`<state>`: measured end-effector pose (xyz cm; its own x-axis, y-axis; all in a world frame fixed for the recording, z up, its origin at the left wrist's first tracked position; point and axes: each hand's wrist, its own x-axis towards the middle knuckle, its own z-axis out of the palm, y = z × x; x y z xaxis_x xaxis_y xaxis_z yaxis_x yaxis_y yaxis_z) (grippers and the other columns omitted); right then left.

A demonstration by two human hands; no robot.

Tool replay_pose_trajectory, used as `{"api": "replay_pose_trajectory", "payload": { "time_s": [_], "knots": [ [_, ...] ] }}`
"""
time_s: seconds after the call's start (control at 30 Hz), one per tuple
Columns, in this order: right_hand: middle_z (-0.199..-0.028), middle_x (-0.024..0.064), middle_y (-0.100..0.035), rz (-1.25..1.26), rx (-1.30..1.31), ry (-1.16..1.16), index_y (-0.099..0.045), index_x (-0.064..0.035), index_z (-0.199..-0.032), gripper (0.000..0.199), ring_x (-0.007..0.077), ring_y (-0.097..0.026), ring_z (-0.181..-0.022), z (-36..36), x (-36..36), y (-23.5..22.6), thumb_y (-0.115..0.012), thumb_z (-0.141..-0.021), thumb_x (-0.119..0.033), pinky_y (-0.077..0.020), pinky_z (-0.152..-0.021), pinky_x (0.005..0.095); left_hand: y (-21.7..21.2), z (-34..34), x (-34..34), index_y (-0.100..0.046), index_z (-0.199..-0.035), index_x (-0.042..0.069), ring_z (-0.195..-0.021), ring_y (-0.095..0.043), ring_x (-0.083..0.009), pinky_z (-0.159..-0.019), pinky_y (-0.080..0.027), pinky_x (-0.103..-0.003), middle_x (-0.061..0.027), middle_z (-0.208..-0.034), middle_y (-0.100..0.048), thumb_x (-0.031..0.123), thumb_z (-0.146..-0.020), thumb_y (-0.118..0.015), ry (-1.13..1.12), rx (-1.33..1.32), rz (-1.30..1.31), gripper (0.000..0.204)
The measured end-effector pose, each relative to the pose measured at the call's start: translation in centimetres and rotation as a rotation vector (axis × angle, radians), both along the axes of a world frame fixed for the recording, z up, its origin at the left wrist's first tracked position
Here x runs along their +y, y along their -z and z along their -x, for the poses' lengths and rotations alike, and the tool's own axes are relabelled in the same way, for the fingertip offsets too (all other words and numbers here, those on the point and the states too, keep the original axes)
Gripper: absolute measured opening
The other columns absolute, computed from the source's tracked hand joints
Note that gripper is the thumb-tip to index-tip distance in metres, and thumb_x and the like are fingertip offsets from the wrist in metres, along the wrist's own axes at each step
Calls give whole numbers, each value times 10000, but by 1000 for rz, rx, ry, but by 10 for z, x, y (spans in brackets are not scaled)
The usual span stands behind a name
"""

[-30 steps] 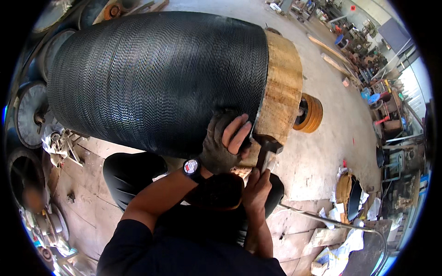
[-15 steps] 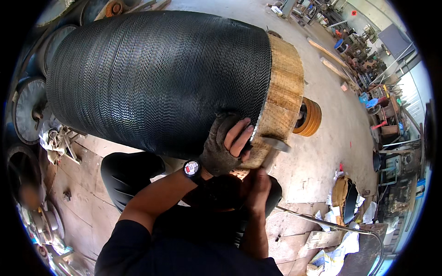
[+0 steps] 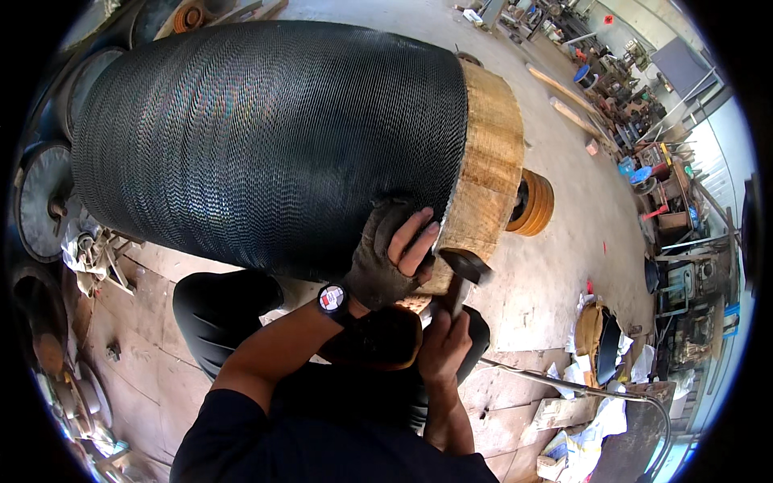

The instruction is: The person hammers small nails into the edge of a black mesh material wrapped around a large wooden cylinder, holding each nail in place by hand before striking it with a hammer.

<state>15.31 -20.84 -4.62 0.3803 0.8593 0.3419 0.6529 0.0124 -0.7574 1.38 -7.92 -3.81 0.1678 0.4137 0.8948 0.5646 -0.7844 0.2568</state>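
Note:
A large drum (image 3: 266,153), wrapped in black ridged material that looks like toothed wire, lies across in front of me. Its right end is a band of pale wood (image 3: 489,153). My left hand (image 3: 386,253), in a dark fingerless glove, rests at the seam between wrap and wood. Its bare fingers are bent together there; whatever they pinch is hidden. My right hand (image 3: 444,346) is closed round the handle of a hammer (image 3: 467,267), whose dark head is over the wood just right of my left fingertips. Between my knees sits a dark, brown-rimmed container (image 3: 378,334).
An orange grooved pulley (image 3: 535,203) juts from the drum's right end. A bent pipe (image 3: 580,390) crosses the floor at lower right, near paper scraps and boards. Machines and tools line the right wall. Big discs (image 3: 44,201) stand along the left.
The hammer, blurred earlier, has shifted left and its head has tilted; my right hand has dropped back slightly. My left hand stays at the seam. The whole view has shifted a little.

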Motion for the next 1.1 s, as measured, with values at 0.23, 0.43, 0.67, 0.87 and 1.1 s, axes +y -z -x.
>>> {"api": "replay_pose_trajectory", "payload": {
  "time_s": [0.23,0.43,0.67,0.87,1.1],
  "knots": [
    [-733,167,-625,-84,-610,-38,-578,7,-1025,206,387,-629,-628,-13,7,5,-620,-906,-156,-506,-575,429,-5,0,-1,-491,-1378,61,-1144,-597,-383,-1026,-460,-597,-185,-1382,-535,125,-807,-677,6,16,6,604],
    [-695,54,-536,-112,107,17,-540,-5,-1036,269,141,-477,-520,2,-21,5,-470,-1040,-264,-378,-478,305,-4,-1,0,-488,-1375,59,-1127,-606,-375,-1012,-469,-605,-185,-1370,-542,139,-830,-668,-4,9,-19,580],
    [-619,172,-563,42,-392,27,-546,10,-906,188,297,-574,-509,-7,15,20,-532,-1001,-151,-453,-479,407,3,-3,-4,-495,-1368,67,-1123,-612,-371,-1008,-474,-599,-183,-1365,-547,153,-852,-655,-3,2,4,547],
    [-688,88,-513,-56,268,79,-562,7,-978,165,252,-524,-584,0,-23,1,-514,-980,-151,-466,-569,399,2,-3,0,-487,-1373,72,-1136,-606,-371,-1013,-470,-600,-184,-1374,-542,160,-838,-683,-18,-14,-33,577],
    [-721,194,-649,118,47,48,-573,2,-1017,145,349,-667,-615,-1,-13,11,-582,-989,-140,-504,-552,402,-1,-4,-1,-483,-1374,65,-1155,-593,-368,-1020,-465,-594,-179,-1384,-539,129,-811,-687,11,-13,-19,602]
  ]
}}
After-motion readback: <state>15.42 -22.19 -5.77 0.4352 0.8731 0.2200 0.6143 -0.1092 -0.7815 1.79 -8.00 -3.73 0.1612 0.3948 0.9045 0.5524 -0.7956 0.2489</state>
